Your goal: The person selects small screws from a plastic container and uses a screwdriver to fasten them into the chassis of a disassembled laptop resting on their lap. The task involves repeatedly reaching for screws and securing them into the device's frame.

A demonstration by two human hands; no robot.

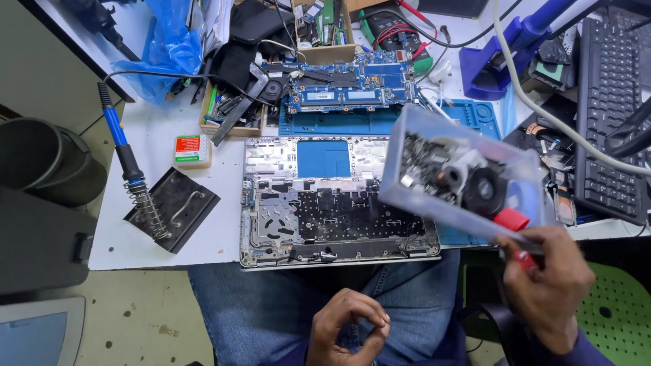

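Over the near edge of a white workbench [203,230], held aloft in the right hand [546,285]: 1 clear plastic parts box [461,173], tilted, gripped at its lower corner together with 1 red-handled tool [519,257]. Inside the box, 1 round black fan [483,191] and assorted small parts, too blurred to count. Lower down, above the lap in blue jeans [271,312], the left hand [349,329], fingers curled with thumb meeting fingertips in a loose ring, holding nothing that can be made out. Well apart from the box, that left hand; box up and to its right.

Directly beneath and left of the box, flat on the bench, 1 opened laptop base [319,203], silver frame, 1 blue panel [323,159] at its upper middle. Behind it, on 1 blue work mat [475,112], 1 blue circuit board [352,81]. At far left, 1 blue-handled soldering iron [122,149] resting in a coil holder on 1 black stand [180,207]. Beside that, 1 small tin with a red and green label [191,149]. At far right, 1 black keyboard [610,115].
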